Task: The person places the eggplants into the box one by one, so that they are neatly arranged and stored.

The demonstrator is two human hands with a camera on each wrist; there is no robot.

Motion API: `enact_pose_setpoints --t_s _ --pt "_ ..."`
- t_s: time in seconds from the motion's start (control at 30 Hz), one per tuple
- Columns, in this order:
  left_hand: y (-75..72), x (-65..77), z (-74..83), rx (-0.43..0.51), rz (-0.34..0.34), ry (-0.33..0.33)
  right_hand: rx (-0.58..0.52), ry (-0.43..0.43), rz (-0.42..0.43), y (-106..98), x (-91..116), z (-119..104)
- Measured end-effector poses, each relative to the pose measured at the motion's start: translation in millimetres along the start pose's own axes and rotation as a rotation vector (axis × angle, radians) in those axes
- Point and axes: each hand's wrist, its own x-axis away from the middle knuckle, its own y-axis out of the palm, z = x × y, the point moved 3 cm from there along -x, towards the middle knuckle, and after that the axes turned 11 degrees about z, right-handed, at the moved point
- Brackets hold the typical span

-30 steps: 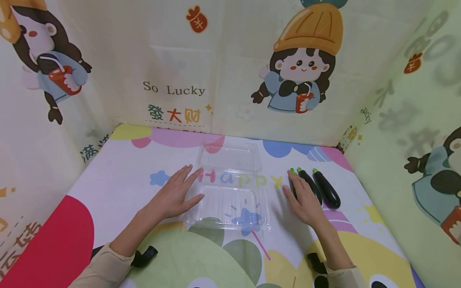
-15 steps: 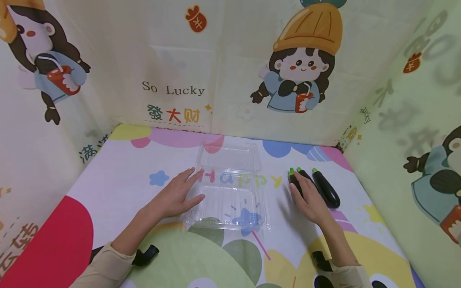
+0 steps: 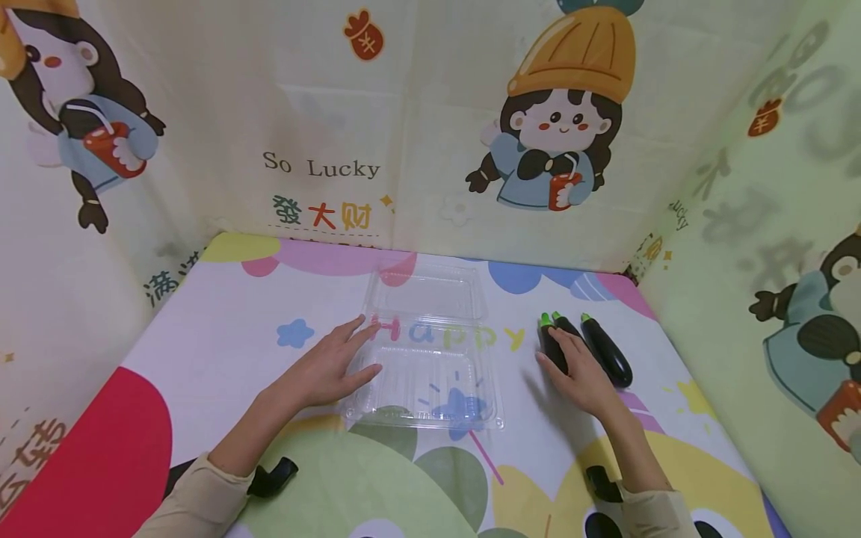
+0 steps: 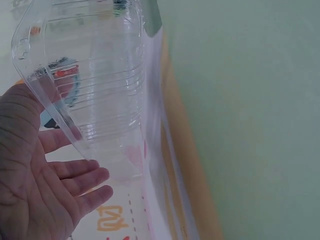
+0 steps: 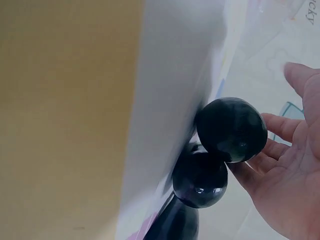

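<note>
A clear plastic clamshell box [image 3: 430, 377] stands with its lid [image 3: 430, 293] folded back flat on the printed table. My left hand [image 3: 329, 365] is at the box's left rim, thumb and fingers spread; in the left wrist view, the fingers [image 4: 82, 181] are extended along the rim's outer side. Three dark eggplants with green stem ends lie side by side at the right. Over the left eggplant [image 3: 551, 348] and the middle eggplant [image 3: 566, 326] reaches my right hand [image 3: 585, 379]. In the right wrist view its fingers extend behind the rounded eggplant end [image 5: 232, 130], thumb apart.
The right eggplant [image 3: 608, 353] lies just beyond my right hand. Printed cloth walls [image 3: 430, 112] enclose the table [image 3: 222, 359] at the back and both sides. Black wrist-camera mounts [image 3: 272, 477] stick out near both sleeves.
My right hand has shifted right and slightly back, uncovering more of the left eggplant. My left hand stays at the box rim.
</note>
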Motion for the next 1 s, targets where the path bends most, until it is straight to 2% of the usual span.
enact_pose_setpoints --t_s 0.33,0.57,1.0 --pt "2.2 1.9 -1.0 0.025 -0.028 -0.033 0.044 0.031 -0.031 -0.2 -3.2 3.5" --pt "1.8 1.1 -0.5 0.022 -0.039 -0.041 0.058 0.044 -0.022 -2.8 -4.2 2.3" --pt "0.9 1.4 -1.5 0.024 -0.046 -0.057 0.073 0.1 -0.064 -1.7 -2.4 7.1"
